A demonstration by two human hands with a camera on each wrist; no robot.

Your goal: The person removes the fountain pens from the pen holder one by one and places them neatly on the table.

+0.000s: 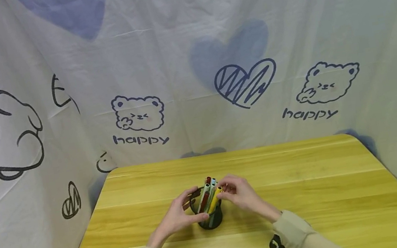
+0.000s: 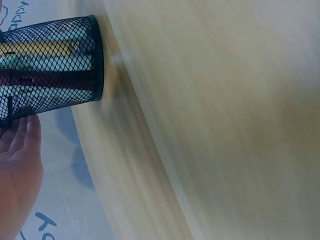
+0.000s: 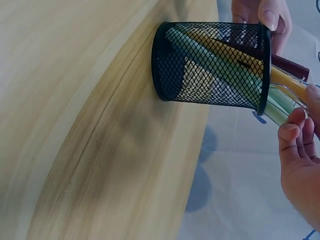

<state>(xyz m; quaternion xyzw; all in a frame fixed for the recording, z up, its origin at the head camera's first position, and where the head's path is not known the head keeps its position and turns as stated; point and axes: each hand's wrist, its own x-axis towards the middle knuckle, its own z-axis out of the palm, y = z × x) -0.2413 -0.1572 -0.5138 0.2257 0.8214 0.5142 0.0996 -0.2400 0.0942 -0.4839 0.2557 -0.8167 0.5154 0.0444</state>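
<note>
A black mesh pen holder [image 1: 211, 221] stands upright on the table with several pens in it: a yellow pen [image 1: 213, 200], a dark red one [image 1: 204, 199] and pale green ones. My left hand [image 1: 180, 213] grips the holder round its rim, thumb on the near side and fingers on the far side. At the top end of the yellow pen, my right hand [image 1: 240, 193] pinches it between thumb and fingers. The right wrist view shows the yellow pen [image 3: 288, 84] slanting out past the rim beside a green pen [image 3: 280, 106], its lower part behind the mesh.
The wooden table [image 1: 314, 192] has a light yellow grain. Behind it and on both sides hangs a white cloth [image 1: 188, 112] printed with hearts, bears and lettering. Dark straps show under both sleeves [image 1: 295, 231].
</note>
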